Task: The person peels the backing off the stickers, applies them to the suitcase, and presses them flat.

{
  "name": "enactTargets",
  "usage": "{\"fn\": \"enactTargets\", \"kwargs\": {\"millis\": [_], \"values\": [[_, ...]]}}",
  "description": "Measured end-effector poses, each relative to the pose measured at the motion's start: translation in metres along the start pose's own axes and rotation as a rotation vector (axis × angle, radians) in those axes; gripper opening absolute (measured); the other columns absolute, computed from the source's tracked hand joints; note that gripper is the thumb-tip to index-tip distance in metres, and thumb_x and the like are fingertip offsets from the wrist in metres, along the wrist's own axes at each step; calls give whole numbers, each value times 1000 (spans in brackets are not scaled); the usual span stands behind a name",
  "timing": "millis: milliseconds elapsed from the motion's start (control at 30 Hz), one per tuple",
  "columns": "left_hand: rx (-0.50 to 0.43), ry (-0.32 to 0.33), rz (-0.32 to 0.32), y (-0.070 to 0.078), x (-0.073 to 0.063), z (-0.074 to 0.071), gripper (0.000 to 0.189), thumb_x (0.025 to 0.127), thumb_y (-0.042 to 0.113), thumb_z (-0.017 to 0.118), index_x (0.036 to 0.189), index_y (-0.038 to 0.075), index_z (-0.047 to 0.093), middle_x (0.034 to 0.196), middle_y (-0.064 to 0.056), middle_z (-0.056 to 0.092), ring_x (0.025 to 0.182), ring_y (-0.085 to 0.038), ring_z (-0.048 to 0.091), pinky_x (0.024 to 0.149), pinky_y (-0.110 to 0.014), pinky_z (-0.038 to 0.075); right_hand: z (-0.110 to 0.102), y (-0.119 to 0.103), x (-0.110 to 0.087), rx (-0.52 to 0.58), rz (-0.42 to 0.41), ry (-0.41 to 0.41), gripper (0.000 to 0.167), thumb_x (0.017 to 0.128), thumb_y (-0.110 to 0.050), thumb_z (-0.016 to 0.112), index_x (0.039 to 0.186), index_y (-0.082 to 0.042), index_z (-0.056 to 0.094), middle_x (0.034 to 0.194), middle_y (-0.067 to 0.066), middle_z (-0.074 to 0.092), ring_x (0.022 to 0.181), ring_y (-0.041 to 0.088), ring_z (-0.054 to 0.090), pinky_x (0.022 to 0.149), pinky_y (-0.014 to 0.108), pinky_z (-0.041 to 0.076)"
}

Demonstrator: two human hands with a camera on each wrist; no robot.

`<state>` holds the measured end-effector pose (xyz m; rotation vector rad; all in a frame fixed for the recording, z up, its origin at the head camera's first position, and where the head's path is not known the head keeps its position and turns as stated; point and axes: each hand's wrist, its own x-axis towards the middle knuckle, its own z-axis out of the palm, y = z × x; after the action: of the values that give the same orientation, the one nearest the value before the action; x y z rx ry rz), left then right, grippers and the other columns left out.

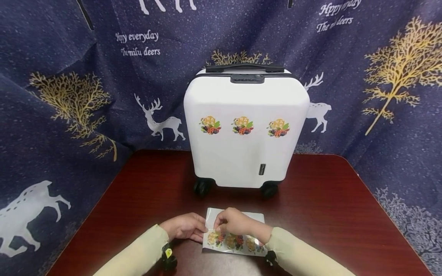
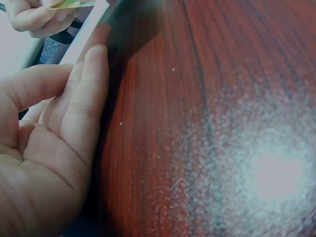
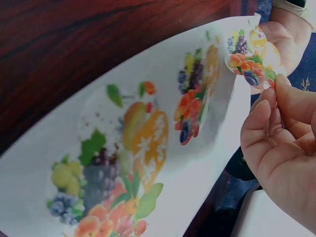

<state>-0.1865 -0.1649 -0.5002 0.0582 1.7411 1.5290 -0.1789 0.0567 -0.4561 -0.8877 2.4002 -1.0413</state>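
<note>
Watching remotely, I saw right hand [image 1: 234,222] pinch rim of sticker [image 3: 253,60], left hand [image 1: 186,226] pinch edge of sheet [image 1: 256,217]; judged sticker light, floppy, tacky, best held by rim.

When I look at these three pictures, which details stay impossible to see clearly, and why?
- Head view: the part of the sticker sheet under the right hand, which covers it.
- Head view: any figures on the lock, too small to read.
- Head view: the back of the suitcase, hidden by its own front.
- Left wrist view: most of the pinched sticker, cut off by the top edge.
</note>
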Motion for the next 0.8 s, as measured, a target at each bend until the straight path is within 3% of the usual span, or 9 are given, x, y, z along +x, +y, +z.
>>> {"fn": "enactTargets", "kwargs": {"millis": [800], "values": [[9,32,-11,3,0,2,29,93,-4,57,119,-12,65,90,-7,76,80,-12,71,80,-32,65,-5,4,-5,37,34,20,7,89,-6,75,83,-4,75,79,6,74,68,5,49,64,19,42]]}}
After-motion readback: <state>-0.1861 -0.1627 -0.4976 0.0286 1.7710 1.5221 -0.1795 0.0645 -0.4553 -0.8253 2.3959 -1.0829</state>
